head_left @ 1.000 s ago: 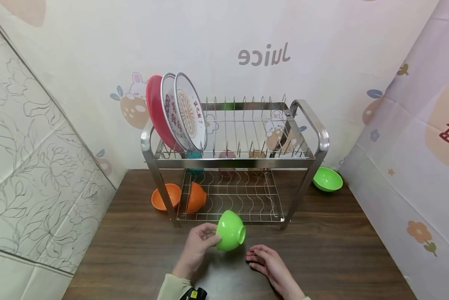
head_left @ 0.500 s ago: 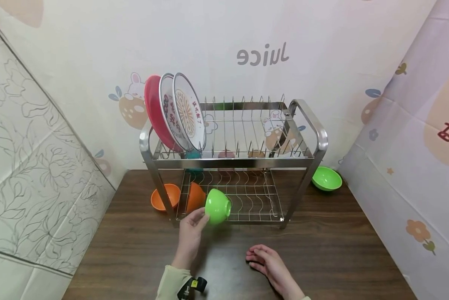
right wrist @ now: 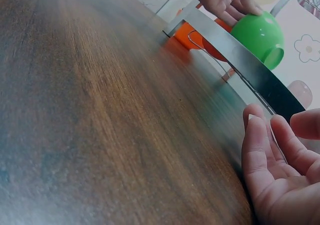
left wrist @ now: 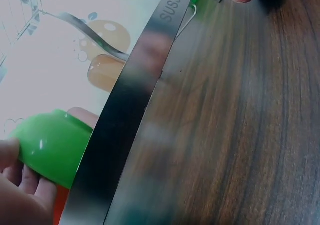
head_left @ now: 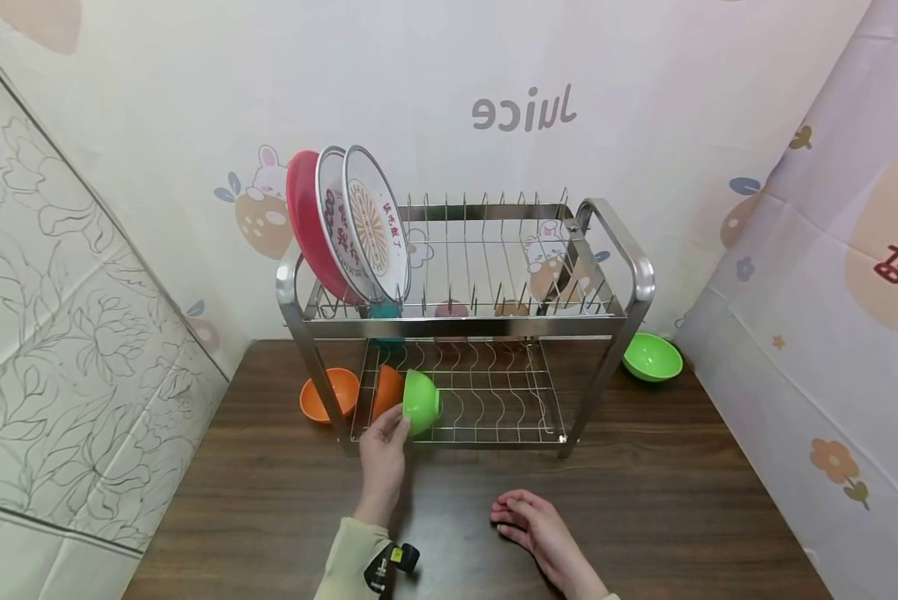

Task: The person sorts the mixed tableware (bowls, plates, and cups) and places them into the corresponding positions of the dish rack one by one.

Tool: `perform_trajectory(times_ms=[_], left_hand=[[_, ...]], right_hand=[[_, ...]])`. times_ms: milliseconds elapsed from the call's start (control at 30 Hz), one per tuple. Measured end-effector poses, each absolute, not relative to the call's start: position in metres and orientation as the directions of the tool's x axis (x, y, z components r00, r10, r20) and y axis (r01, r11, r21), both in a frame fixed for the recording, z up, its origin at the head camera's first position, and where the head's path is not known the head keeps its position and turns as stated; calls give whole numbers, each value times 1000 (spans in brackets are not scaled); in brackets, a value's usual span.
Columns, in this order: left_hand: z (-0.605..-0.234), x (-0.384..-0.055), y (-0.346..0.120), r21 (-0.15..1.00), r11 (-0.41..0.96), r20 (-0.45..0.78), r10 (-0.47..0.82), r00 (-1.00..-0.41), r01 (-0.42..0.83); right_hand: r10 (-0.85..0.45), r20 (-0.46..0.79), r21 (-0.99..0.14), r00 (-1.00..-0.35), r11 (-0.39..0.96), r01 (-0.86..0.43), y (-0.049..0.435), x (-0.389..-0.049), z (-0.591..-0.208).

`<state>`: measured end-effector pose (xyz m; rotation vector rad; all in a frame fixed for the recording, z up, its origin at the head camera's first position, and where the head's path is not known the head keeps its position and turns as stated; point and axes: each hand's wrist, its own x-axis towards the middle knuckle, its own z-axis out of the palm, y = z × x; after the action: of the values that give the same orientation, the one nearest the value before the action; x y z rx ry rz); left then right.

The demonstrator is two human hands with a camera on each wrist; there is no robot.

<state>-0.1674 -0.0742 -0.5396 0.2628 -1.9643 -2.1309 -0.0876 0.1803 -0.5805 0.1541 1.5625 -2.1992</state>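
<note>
My left hand (head_left: 383, 457) pinches the rim of a green bowl (head_left: 422, 403) between thumb and fingers. The bowl is tipped on its side, its foot facing right, at the lower tier of a metal dish rack (head_left: 464, 327). Just left of it an orange bowl (head_left: 387, 392) stands on edge in that tier. The left wrist view shows the thumb on the green bowl (left wrist: 50, 145) and fingers behind it. On the table in front of the rack rests my right hand (head_left: 541, 533), fingers loosely curled, holding nothing, as the right wrist view (right wrist: 285, 170) confirms.
On the upper tier a red plate (head_left: 310, 225) and two white patterned plates (head_left: 374, 225) stand upright at the left. Another orange bowl (head_left: 321, 400) sits left of the rack; a second green bowl (head_left: 653, 358) lies at its right. Cups (head_left: 451, 321) show behind the rack.
My left hand has carried the green bowl forward and left, from in front of the rack to its lower tier beside the orange bowl. The right hand has stayed in place.
</note>
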Motion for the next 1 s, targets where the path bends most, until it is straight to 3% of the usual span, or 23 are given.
perform_trajectory(times_ms=[433,1000], left_hand=[[-540,-175,-70,990,-131,6,-355,-935,56],[-532,-162,-73,995,63,98,-290,-952,83]], right_hand=[[-265,-367,-862,-892,-265,433,181,-88,-582],[-267,-357,-862,-895,-275,426,181,-89,-585]])
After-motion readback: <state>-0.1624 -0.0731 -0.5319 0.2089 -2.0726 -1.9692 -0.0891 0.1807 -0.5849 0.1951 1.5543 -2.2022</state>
